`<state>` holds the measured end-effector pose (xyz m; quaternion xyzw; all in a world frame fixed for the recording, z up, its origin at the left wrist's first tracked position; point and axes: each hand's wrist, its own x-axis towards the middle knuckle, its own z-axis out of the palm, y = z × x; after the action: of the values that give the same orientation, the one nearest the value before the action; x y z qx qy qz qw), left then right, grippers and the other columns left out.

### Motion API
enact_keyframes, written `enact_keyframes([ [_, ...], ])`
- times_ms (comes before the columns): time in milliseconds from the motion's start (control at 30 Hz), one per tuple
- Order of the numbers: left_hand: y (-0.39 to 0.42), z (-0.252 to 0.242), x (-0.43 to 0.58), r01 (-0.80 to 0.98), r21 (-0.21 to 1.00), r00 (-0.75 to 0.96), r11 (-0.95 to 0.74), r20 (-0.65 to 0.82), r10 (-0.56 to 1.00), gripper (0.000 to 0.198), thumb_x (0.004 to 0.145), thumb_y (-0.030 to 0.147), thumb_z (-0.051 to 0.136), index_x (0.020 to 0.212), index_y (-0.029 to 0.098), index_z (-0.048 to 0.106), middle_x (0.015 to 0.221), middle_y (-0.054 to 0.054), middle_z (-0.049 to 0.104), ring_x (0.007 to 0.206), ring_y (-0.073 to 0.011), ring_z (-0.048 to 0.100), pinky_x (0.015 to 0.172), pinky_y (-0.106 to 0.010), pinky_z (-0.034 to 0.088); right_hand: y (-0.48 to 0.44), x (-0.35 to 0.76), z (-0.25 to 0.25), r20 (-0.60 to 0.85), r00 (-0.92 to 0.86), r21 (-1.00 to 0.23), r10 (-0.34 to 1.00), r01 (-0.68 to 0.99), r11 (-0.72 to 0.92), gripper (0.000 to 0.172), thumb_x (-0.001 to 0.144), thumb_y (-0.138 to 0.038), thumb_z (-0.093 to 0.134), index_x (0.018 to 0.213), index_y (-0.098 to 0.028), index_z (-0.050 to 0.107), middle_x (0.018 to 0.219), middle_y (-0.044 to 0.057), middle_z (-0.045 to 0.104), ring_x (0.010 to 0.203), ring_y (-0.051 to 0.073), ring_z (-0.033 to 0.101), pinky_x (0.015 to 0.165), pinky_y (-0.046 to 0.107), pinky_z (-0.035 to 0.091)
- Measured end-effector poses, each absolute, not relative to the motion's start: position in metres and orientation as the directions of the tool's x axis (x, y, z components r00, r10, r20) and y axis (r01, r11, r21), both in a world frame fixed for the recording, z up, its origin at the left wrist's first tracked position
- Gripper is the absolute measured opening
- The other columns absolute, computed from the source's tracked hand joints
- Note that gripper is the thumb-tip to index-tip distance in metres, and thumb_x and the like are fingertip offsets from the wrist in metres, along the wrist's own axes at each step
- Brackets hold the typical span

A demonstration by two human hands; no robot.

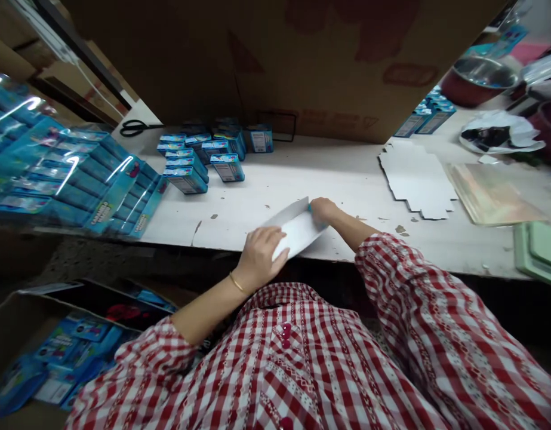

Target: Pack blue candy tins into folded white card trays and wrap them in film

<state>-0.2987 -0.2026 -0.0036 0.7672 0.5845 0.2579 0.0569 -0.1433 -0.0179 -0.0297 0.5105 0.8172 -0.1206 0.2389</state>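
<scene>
Both my hands grip a flat white carton blank (297, 230) at the near edge of the white table (347, 179). My left hand (259, 255), with a gold bangle at the wrist, curls over its near left end. My right hand (323, 210) pinches the far right end, where a bit of blue shows. The blank lies tilted, white side up. Several small blue boxes (203, 158) stand at the back left of the table.
A stack of flat white carton blanks (416, 176) lies to the right, next to shiny sheets (494, 194) and a green tray (539, 251). Wrapped blue packs (69, 179) sit at left, scissors (136, 127) behind them. A big cardboard wall (302, 60) closes the back. A carton of blue boxes (64, 352) is below left.
</scene>
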Motion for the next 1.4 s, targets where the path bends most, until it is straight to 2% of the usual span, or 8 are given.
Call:
enact_keyframes([
  [300,-0.167,-0.075,-0.307,0.928,0.205,0.261,-0.310,0.231,0.937,0.040,0.090,0.029,0.040,0.126,0.015,0.047,0.120,-0.014,0.055,0.111,-0.0246,0.048,0.096,-0.039,0.036,-0.027,-0.111,-0.029,-0.461,-0.203,-0.022,0.864,0.976,0.217,0.031,0.080,-0.027,0.054,0.102,-0.009,0.065,0.097,0.016,0.066,0.085,0.022,0.062,0.070,0.027,0.047],
  [467,-0.151,-0.069,-0.316,0.928,0.126,0.345,-0.350,0.062,0.937,0.054,0.080,0.045,0.055,0.126,0.018,0.048,0.115,-0.016,0.052,0.105,-0.0292,0.046,0.088,-0.043,0.038,-0.083,-0.112,-0.017,-0.016,-0.606,-0.074,0.796,0.794,0.603,0.043,0.085,-0.040,0.049,0.119,-0.014,0.052,0.118,0.015,0.054,0.105,0.026,0.049,0.084,0.036,0.040],
  [733,-0.159,-0.066,-0.303,0.958,0.052,0.288,-0.284,-0.098,0.953,0.035,0.092,0.034,0.033,0.091,0.014,0.061,0.092,-0.014,0.061,0.092,-0.0245,0.053,0.076,-0.034,0.040,-0.116,-0.123,-0.050,-0.218,-0.764,-0.054,0.607,0.630,0.774,0.021,0.089,-0.021,0.040,0.100,-0.015,0.057,0.102,0.010,0.059,0.093,0.021,0.051,0.070,0.029,0.039],
  [867,-0.158,-0.050,-0.290,0.985,0.049,0.172,-0.165,-0.301,0.938,0.037,0.091,0.038,0.036,0.095,0.012,0.061,0.091,-0.014,0.065,0.088,-0.0253,0.060,0.071,-0.032,0.043,-0.101,-0.122,-0.049,-0.277,-0.784,-0.085,0.555,0.595,0.799,0.023,0.084,-0.012,0.042,0.097,-0.017,0.060,0.097,0.007,0.063,0.087,0.018,0.054,0.065,0.027,0.037],
  [1000,-0.169,-0.022,-0.285,0.918,0.303,0.384,-0.258,-0.506,0.772,0.040,0.090,0.040,0.034,0.088,0.015,0.066,0.086,-0.011,0.068,0.081,-0.0214,0.063,0.072,-0.030,0.045,-0.071,-0.115,-0.035,-0.338,-0.886,-0.114,0.318,0.374,0.920,0.022,0.080,-0.009,0.045,0.086,-0.017,0.065,0.092,0.005,0.065,0.083,0.015,0.054,0.064,0.025,0.036],
  [1133,-0.169,-0.006,-0.308,0.849,0.462,0.368,-0.255,-0.173,0.914,0.039,0.087,0.030,0.039,0.120,0.016,0.053,0.115,-0.010,0.061,0.106,-0.0210,0.054,0.094,-0.034,0.039,-0.050,-0.110,-0.022,-0.281,-0.896,-0.011,0.344,0.361,0.933,0.026,0.080,-0.005,0.042,0.080,-0.016,0.065,0.089,0.006,0.066,0.083,0.015,0.054,0.061,0.024,0.035],
  [1267,-0.142,-0.011,-0.332,0.952,0.301,0.046,-0.056,0.041,0.998,0.059,0.081,0.039,0.050,0.132,0.012,0.037,0.133,-0.016,0.046,0.122,-0.0288,0.041,0.099,-0.043,0.033,-0.074,-0.121,-0.026,-0.272,-0.838,-0.022,0.472,0.496,0.868,0.028,0.078,-0.003,0.043,0.084,-0.018,0.065,0.090,0.007,0.066,0.083,0.017,0.056,0.059,0.024,0.037],
  [1400,-0.122,-0.028,-0.334,0.991,0.132,0.029,-0.028,-0.003,1.000,0.029,0.085,0.022,0.044,0.112,0.019,0.054,0.105,-0.010,0.063,0.101,-0.0258,0.054,0.085,-0.041,0.039,-0.113,-0.130,-0.035,-0.255,-0.800,-0.037,0.544,0.570,0.821,0.027,0.082,-0.009,0.042,0.092,-0.016,0.066,0.093,0.011,0.064,0.084,0.019,0.055,0.064,0.027,0.040],
])
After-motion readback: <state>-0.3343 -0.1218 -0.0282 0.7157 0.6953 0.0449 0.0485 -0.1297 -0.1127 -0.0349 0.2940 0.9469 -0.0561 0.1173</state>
